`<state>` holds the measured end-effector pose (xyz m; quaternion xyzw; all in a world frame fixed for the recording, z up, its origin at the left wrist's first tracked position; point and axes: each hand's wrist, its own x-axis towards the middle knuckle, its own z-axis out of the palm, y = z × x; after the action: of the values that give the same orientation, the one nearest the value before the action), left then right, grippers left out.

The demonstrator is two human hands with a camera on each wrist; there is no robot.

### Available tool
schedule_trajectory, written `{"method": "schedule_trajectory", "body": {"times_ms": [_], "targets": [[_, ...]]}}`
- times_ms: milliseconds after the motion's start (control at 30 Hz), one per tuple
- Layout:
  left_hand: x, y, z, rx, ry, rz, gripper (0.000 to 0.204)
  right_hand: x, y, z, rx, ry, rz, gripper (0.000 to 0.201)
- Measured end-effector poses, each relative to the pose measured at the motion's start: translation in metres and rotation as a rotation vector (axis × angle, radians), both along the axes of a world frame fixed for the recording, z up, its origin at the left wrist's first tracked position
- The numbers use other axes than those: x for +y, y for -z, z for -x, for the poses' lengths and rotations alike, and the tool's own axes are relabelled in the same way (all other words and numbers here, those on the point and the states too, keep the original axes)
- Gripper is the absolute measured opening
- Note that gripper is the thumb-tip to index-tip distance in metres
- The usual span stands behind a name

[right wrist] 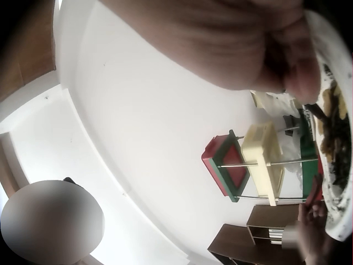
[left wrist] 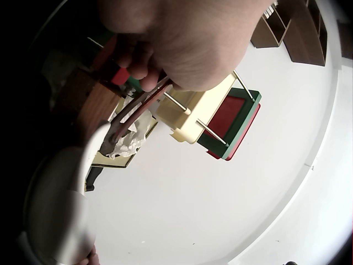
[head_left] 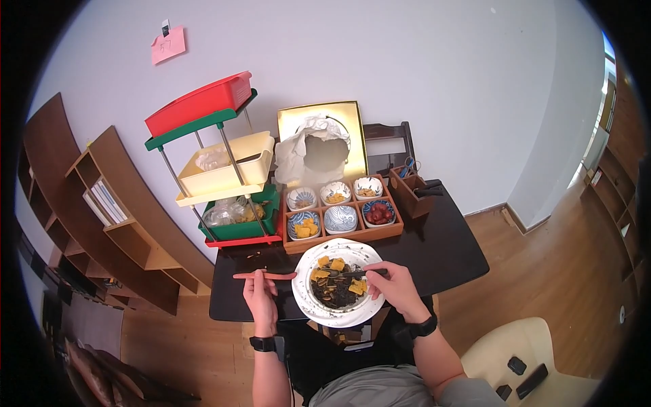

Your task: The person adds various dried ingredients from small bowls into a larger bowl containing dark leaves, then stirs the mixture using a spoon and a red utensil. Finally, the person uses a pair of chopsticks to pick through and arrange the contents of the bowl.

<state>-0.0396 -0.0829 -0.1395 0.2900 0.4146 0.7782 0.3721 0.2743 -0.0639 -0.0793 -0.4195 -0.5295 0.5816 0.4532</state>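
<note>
Two tools are held: the red tool (head_left: 283, 276) is pinched by the left grip (head_left: 260, 298), the black tool (head_left: 356, 274) by the right grip (head_left: 399, 292). Between the grips, one dish (head_left: 340, 319) is seen; its yellow pieces (head_left: 338, 264), overlapped past counting, are apparently being worked. Light, low strokes seem called for. Beyond both grips, six bowls (head_left: 341, 219) are set.

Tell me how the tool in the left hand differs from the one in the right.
The left hand holds a reddish tool; the right hand holds a black tool. The reddish tool's inner end is at the white plate's rim; the black tool reaches over the dark mix. Both tools are hand-held.
</note>
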Motion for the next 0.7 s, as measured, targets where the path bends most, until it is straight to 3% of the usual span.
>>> {"method": "schedule_trajectory", "body": {"times_ms": [433,567,700], "targets": [[0.002,0.002,0.001,-0.011,-0.011,0.005,0.021,0.034,-0.015,0.001,0.22,0.049,-0.043,0.024],[0.002,0.003,0.001,-0.004,-0.018,-0.012,0.021,0.071,-0.023,0.024,0.189,0.056,-0.097,0.025],[0.0,0.0,-0.001,-0.013,-0.017,0.012,0.02,0.09,-0.029,0.051,-0.092,-0.045,-0.305,0.025]]}}
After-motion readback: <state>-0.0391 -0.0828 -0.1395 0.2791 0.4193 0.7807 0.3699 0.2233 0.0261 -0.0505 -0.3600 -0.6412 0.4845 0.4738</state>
